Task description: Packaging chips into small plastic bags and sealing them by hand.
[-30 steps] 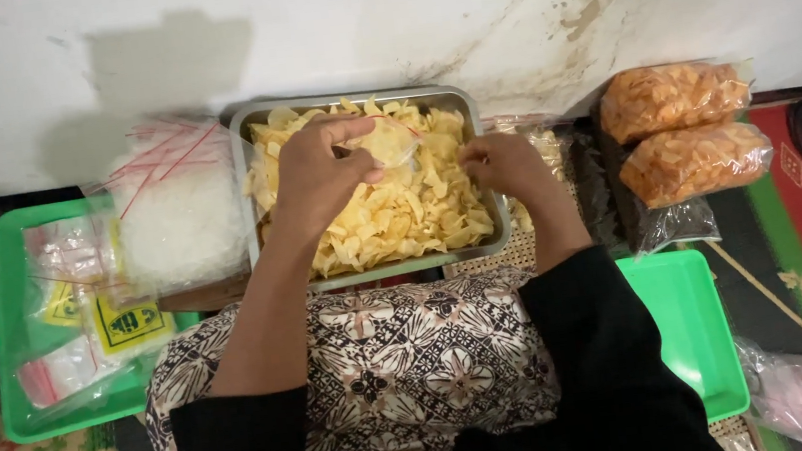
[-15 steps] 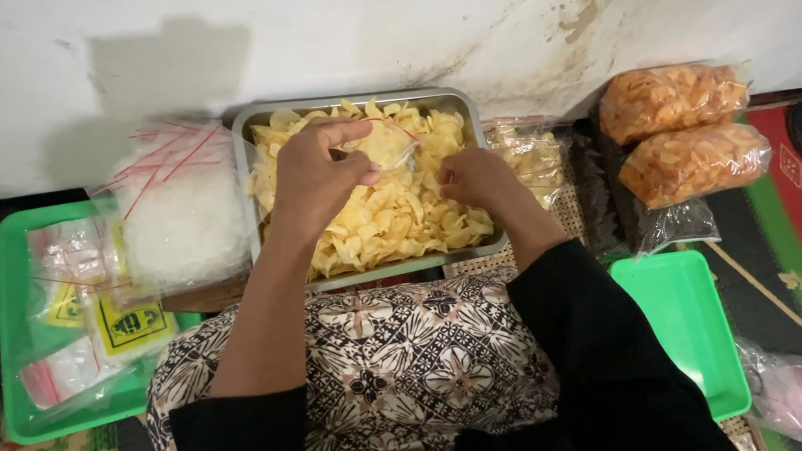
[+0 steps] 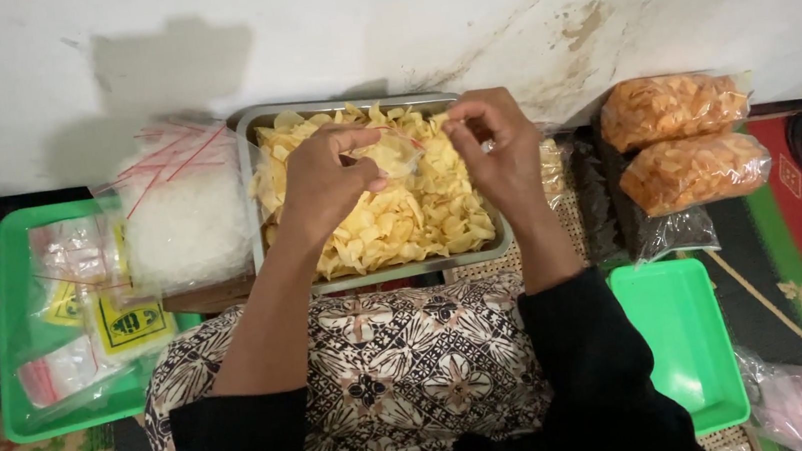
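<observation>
A metal tray full of pale yellow chips stands in front of my lap against the wall. Over its middle, both hands pinch a small clear plastic bag with a red strip at its mouth and some chips inside. My left hand grips the bag's left side from above. My right hand holds the bag's right edge with its fingertips.
A stack of clear bags with red strips lies left of the tray. A green tray with packets and yellow labels is at far left. Two filled bags of orange chips lie right. A second green tray sits beside my right knee.
My right hand came up from the tray's right rim to the middle and took the bag's edge. The left hand stayed over the chips with the bag.
</observation>
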